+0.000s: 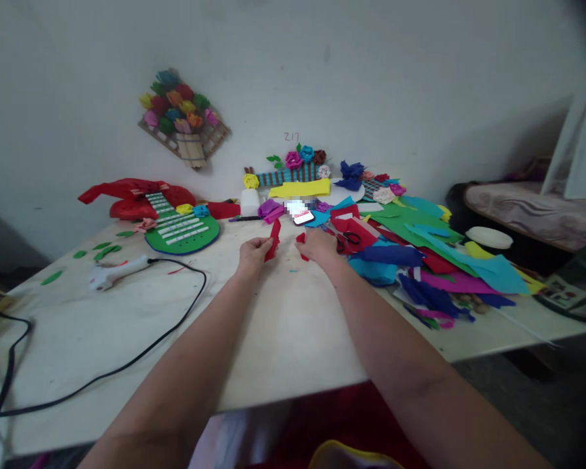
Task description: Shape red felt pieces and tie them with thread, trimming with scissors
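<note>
My left hand [254, 254] pinches an upright folded strip of red paper [273, 241] above the middle of the table. A short gap to the right, my right hand [318, 245] is closed on a smaller piece of red paper [302, 246], its end showing past the fingertips. The two red pieces are apart. Just beyond my right hand lie scissors [351, 238] with dark handles, resting on red paper. A phone [303, 217] with a lit screen sits on the table past both hands.
A white glue gun [120, 272] with a black cord [176, 330] lies on the left. Green leaf cutouts [105, 251] and a green board [183, 234] are behind it. Coloured paper scraps [444, 251] cover the right side. Paper flowers [293, 159] stand by the wall.
</note>
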`<state>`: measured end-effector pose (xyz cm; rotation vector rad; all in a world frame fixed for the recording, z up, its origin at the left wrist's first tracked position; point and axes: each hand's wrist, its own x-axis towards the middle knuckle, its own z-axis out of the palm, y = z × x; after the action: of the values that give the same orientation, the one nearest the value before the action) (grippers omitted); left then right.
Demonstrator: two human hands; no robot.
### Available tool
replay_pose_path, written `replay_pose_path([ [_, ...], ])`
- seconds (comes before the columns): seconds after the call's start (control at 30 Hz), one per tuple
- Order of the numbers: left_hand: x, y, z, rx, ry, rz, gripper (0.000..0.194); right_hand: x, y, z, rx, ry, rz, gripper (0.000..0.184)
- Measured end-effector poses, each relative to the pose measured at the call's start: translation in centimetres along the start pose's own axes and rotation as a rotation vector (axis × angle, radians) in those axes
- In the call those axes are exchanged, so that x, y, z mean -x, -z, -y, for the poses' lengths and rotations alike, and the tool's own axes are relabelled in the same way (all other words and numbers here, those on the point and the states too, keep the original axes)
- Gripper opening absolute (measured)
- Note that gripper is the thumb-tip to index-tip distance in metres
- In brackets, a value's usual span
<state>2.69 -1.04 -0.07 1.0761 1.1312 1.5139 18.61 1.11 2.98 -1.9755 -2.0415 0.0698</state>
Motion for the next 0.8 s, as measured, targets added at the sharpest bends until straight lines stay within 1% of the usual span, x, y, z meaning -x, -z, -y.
replay_pose_path([
  [0.2,-0.1,0.1,0.0,0.047,0.004,0.021,0.032,-0.2,-0.9,0.2,0.054,0.009,0.05,0.034],
  [0.33,-0.1,0.2,0.0,0.111,0.017,0.039,0.032,-0.1,-0.8,0.2,0.028,-0.03,0.062,0.033],
  [0.43,0.0,0.3,-0.1,0.144,0.033,0.033,0.029,-0.1,-0.7,0.0,0.01,-0.048,0.048,0.033],
  [0.53,0.1,0.3,-0.3,0.198,0.072,0.036,0.022,0.0,-0.8,-0.2,-0.012,-0.059,0.03,0.032],
  [0.63,0.1,0.4,-0.5,0.261,0.14,0.057,0.014,-0.1,-1.0,-0.4,-0.029,-0.071,-0.003,0.032],
  [0.73,0.0,0.6,-0.6,0.319,0.202,0.097,0.012,-0.2,-1.2,-0.6,-0.04,-0.089,-0.028,0.034],
  [0.8,-0.1,0.8,-0.6,0.366,0.224,0.12,0.012,-0.4,-1.3,-0.7,-0.04,-0.1,-0.013,0.033],
])
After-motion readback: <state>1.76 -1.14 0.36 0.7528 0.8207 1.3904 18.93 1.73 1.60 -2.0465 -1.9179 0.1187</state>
